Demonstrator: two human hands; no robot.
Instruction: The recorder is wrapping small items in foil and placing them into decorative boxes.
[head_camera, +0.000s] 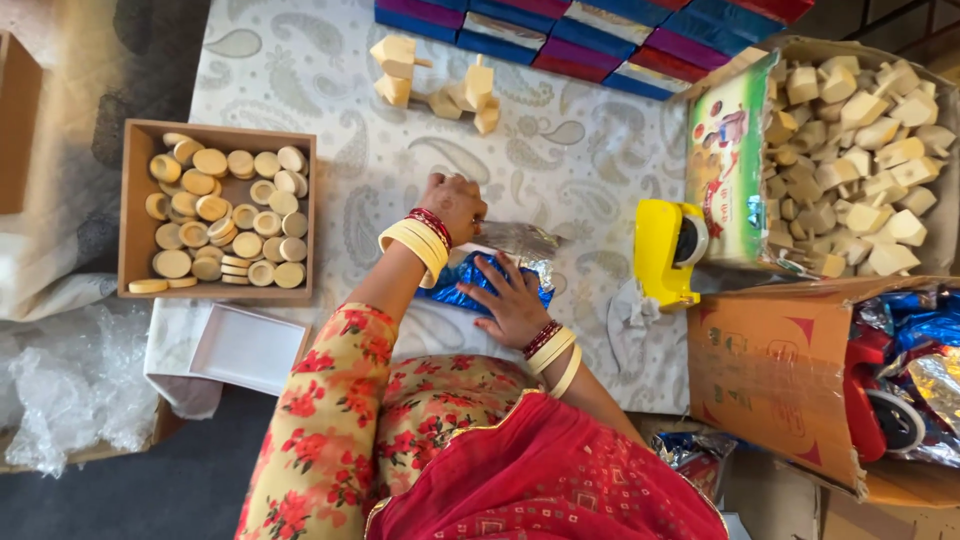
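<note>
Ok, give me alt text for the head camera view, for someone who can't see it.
A person's right hand presses a blue foil-wrapped packet on a paisley cloth while the left hand pulls its silver foil edge. A box of wooden discs and a yellow tape dispenser flank them.

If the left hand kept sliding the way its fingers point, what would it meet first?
The left hand points right along the silver foil. Past the foil's end, the first thing in line looks like the yellow tape dispenser, though height is hard to judge.

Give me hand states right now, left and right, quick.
Left hand: closed, fingers pinching the silver foil edge.
Right hand: open, flat, pressing down on the blue foil-wrapped box.
</note>
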